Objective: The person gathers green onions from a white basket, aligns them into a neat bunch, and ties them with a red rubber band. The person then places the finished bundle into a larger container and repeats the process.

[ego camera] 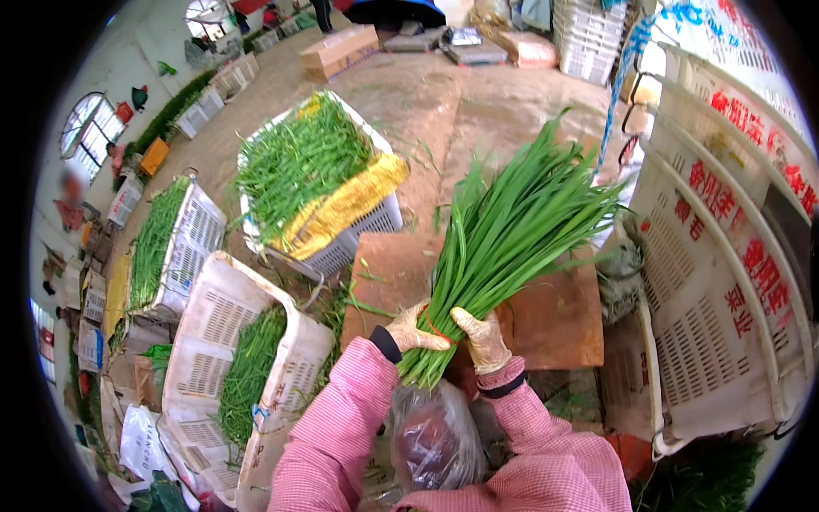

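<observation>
A thick bunch of long green leaves, apparently garlic chives [505,237], has an orange band [437,328] around its lower stems. My left hand [413,329], in a pale thin glove, grips the stems from the left, its thumb across the front by the band. From the right, my gloved right hand [483,339] holds the same bunch, thumb on the leaves just above the band. The leaf tips fan out towards the upper right, over a brown wooden board [397,269]. Below the cut stem ends lies a clear plastic bag [435,441] with something reddish inside.
A white crate [377,221] heaped with greens and a yellow woven sack [345,201] stands beyond the board. Left are a tilted white crate [211,320] with greens and another full crate [192,243]. Nested large crates [704,320] tower at the right. People are far left.
</observation>
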Available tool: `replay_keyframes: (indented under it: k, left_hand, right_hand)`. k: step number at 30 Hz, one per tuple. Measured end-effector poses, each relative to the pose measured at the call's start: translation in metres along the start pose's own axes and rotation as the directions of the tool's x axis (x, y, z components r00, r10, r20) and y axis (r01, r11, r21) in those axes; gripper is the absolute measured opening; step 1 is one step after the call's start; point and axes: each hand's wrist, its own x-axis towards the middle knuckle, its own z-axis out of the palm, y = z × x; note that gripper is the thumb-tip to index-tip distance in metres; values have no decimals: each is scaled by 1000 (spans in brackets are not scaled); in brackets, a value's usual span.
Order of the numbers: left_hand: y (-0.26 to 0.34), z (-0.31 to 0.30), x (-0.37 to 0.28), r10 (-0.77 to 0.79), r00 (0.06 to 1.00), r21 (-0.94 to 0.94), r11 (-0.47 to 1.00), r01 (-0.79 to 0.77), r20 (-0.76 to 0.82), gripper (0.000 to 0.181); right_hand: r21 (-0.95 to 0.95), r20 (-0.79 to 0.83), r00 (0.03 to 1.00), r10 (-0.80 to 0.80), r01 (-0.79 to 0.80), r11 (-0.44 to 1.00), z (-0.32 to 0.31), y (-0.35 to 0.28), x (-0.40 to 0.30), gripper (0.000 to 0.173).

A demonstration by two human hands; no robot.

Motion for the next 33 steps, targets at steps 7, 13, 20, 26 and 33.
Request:
replay_keyframes:
  k: [7,13,20,26,33]
  left_hand:
    - [123,34,13,424,904,86,904,-420,-43,99]
    - [90,15,16,85,964,676,729,112,-251,57]
    - [118,41,-9,261,901,-407,824,-394,-346,43]
    - [93,110,-55,117,975,-769,600,-221,-189,44]
    - [60,131,-138,197,972,-858,468,-211,-132,47]
  right_hand:
    - [-511,299,920,-253,378,772,12,-59,38,53]
    - [-583,283,958,47,133,801,-7,-18,61,52]
    - [-550,266,962,-56,200,811,51,-91,-5,67]
    - [-644,465,836,-292,546,536,62,-150,-10,40]
    - [-392,-112,994,-9,-36,919,90,-186,29,48]
